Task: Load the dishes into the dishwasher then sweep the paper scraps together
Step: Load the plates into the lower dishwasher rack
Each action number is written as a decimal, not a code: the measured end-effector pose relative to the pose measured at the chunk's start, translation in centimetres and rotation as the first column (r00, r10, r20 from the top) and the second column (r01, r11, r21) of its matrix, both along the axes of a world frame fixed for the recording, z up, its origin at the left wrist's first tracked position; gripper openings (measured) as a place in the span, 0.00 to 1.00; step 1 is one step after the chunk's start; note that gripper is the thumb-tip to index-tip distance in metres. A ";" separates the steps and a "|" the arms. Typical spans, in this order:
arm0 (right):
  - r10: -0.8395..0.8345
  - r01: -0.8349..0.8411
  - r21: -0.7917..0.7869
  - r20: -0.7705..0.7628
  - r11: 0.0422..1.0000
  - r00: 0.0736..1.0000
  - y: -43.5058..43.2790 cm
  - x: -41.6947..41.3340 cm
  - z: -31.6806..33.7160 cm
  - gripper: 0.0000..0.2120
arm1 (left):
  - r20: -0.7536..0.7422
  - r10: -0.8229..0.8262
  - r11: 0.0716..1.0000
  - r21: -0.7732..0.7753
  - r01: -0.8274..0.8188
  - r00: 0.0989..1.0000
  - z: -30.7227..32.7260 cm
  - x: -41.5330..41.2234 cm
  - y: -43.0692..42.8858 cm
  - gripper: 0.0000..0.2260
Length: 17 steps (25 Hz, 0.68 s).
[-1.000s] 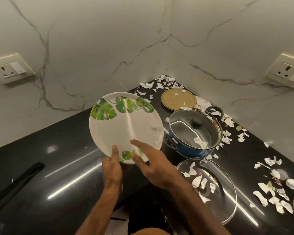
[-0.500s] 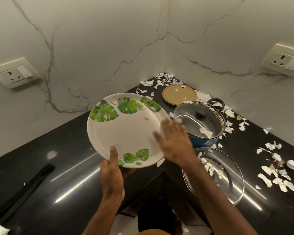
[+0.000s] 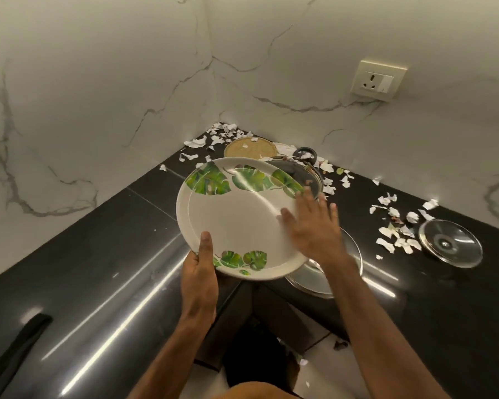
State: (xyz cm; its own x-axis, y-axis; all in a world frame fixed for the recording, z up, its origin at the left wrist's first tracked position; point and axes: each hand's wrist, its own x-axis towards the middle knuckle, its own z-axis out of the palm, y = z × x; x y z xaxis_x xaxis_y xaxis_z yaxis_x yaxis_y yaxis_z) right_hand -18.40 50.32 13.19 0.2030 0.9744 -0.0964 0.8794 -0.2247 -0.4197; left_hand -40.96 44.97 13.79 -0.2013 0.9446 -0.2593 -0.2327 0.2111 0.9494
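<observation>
Head view: left hand pinches the leaf-print plate at its near rim, held tilted above the black surface; right hand lies fingers spread on its right side. I'd call it stiff, slick, breakable: hold opposite rims.

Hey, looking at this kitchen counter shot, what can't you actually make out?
Head view:
- Pot: mostly hidden behind the plate; contents unseen.
- Large glass lid: partly covered by plate and right hand.
- Right hand: motion-blurred; contact with plate unclear.
- Left hand: its fingers hidden under the plate.
- Black object: cut off by lower left edge.
- Dishwasher: out of frame.
</observation>
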 end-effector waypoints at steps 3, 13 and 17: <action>-0.202 0.209 0.043 -0.127 0.977 0.971 -4.3 1.5 0.3 0.37 | -0.029 -0.069 0.998 0.000 0.069 0.997 -0.5 0.1 -1.0 0.16; -0.567 0.768 0.096 -0.617 0.633 0.545 -21.0 7.5 0.1 0.17 | -0.183 -0.467 0.883 -0.052 0.466 0.865 -0.8 6.1 -3.0 0.14; -0.654 0.871 0.213 -0.588 0.443 0.476 -26.4 10.3 0.7 0.22 | -0.299 -0.686 0.696 -0.006 0.718 0.663 -0.5 10.3 -5.3 0.14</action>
